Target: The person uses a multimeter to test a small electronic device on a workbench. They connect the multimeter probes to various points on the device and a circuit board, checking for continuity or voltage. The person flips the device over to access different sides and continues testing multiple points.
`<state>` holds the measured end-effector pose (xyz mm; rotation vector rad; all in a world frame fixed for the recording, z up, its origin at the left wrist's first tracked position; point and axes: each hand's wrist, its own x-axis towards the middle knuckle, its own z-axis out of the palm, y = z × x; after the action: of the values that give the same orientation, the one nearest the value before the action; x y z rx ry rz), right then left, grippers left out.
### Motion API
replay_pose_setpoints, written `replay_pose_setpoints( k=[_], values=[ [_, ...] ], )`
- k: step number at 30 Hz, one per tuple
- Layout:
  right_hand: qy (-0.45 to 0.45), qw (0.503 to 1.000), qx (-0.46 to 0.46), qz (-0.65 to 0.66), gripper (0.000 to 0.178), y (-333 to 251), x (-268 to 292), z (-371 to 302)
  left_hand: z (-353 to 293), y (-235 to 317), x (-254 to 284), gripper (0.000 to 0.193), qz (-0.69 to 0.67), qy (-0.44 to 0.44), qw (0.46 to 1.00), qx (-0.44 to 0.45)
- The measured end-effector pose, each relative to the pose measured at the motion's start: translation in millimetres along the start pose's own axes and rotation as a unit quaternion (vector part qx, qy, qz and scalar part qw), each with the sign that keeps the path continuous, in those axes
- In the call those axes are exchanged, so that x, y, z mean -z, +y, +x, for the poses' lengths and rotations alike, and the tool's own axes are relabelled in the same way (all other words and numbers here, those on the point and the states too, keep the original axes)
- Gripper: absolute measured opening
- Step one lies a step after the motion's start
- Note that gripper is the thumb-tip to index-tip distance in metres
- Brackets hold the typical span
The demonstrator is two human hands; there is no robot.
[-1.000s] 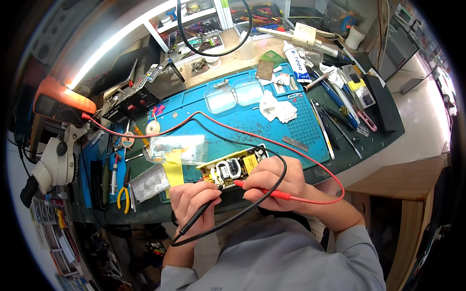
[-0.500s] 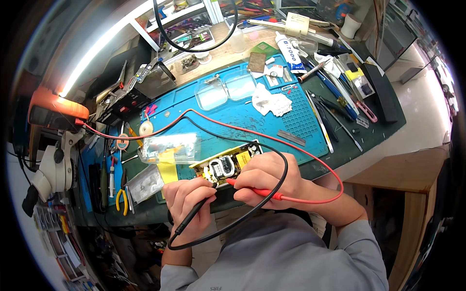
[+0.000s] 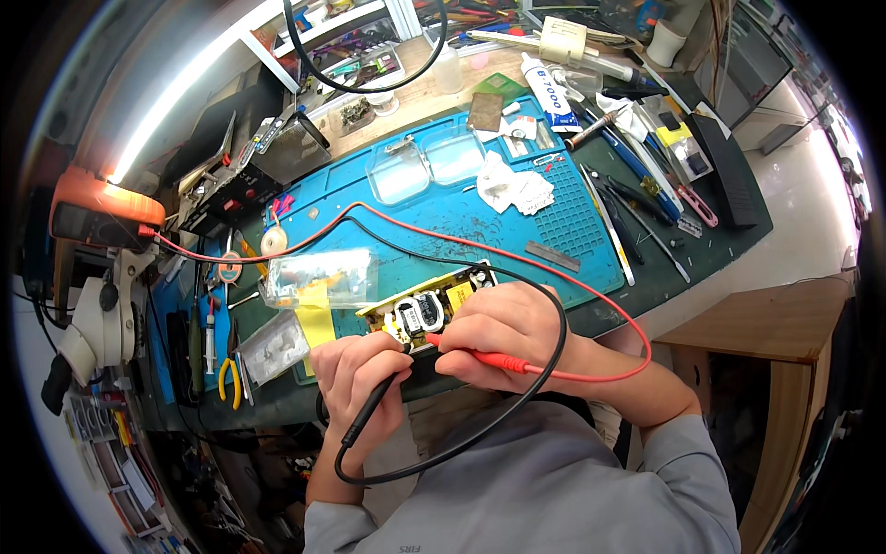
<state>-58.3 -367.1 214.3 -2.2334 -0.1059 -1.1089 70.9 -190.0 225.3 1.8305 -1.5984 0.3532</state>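
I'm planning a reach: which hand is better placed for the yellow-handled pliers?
Probably the left hand: though gripping the black probe, it's nearer the yellow-handled pliers than the right hand.

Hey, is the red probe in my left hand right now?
No, your right hand holds the red probe, while your left hand holds the black probe.

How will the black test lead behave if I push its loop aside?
The black test lead likely bends easily: it curves smoothly. It may spring back slightly, given its wide arc. A push could tug the black probe in the left hand, since the lead joins that probe.
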Motion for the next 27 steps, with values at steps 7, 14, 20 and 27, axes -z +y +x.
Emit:
replay_pose_setpoints(
  k=[7, 14, 20, 27],
  values=[
    [-0.037, 0.999, -0.024, 0.003, 0.019, -3.1, 1.8, 3.6, 0.0, 0.5, -1.3, 0.021, 0.001, -0.005, 1.000, -0.002],
    [-0.032, 0.999, -0.027, -0.010, 0.017, -1.2, 0.4, 0.2, 0.0, 0.2, -2.3, 0.024, 0.000, -0.005, 1.000, -0.005],
    [-0.006, 0.999, 0.001, -0.032, 0.016, -1.4, -3.8, 5.9, 2.6, -0.5, 0.5, 0.032, -0.011, -0.003, 1.000, -0.008],
    [-0.037, 0.999, 0.023, -0.026, 0.013, -6.1, -0.7, 9.8, -2.8, -3.5, 4.0, 0.032, -0.011, -0.006, 1.000, -0.024]
  ],
)
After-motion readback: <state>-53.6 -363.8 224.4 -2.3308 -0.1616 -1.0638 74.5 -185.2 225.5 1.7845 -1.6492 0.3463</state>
